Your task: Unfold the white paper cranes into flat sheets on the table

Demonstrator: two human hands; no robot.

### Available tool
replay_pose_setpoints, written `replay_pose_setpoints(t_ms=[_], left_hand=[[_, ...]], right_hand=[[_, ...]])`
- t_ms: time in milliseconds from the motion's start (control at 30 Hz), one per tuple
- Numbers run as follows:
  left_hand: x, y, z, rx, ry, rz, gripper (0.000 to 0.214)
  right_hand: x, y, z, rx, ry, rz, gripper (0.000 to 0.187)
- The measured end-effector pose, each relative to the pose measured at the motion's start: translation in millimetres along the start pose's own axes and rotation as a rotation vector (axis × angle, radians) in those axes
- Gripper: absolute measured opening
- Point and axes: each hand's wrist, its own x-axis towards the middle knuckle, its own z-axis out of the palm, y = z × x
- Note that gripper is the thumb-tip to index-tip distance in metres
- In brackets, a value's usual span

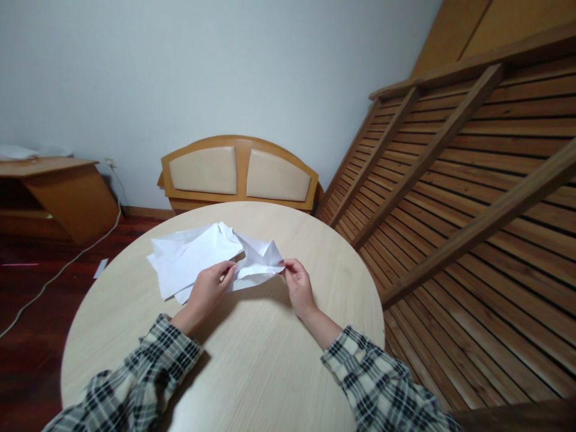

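A creased sheet of white paper [258, 259] is stretched between my two hands, a little above the round table [265, 360]. My left hand [209, 291] pinches its left side with thumb and index finger. At its right corner, the fingers of my right hand [297, 285] are closed on the same sheet. Several loose white sheets [186, 258] lie in an uneven pile on the table, just beyond and left of my left hand. Part of the pile's near edge is hidden behind that hand.
Behind the table stands a wooden headboard [243, 144] with two cream panels. A slatted wooden frame [441, 180] leans along the right side. At left are a desk [76, 192] and a white cable [67, 267] on the dark red floor [27, 360].
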Motion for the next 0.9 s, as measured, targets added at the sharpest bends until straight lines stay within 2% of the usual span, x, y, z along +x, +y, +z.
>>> replay_pose_setpoints(t_ms=[167, 367, 667, 900], left_hand=[[0.6, -1.5, -3.3, 0.089, 0.036, 0.009, 0.017], [2.9, -0.3, -2.5, 0.009, 0.162, 0.008, 0.015], [-0.4, 1.2, -0.3, -0.081, 0.201, 0.001, 0.018], [-2.9, -1.3, -2.2, 0.012, 0.202, 0.081, 0.016]], right_hand=[[0.4, 1.8, -3.1, -0.005, 0.000, 0.031, 0.014], [0.8, 6.7, -3.9, 0.056, -0.020, 0.074, 0.027], [1.3, 18.1, -9.3, 0.047, -0.004, 0.115, 0.040], [1.0, 13.8, -5.5, 0.143, -0.083, 0.288, 0.046]])
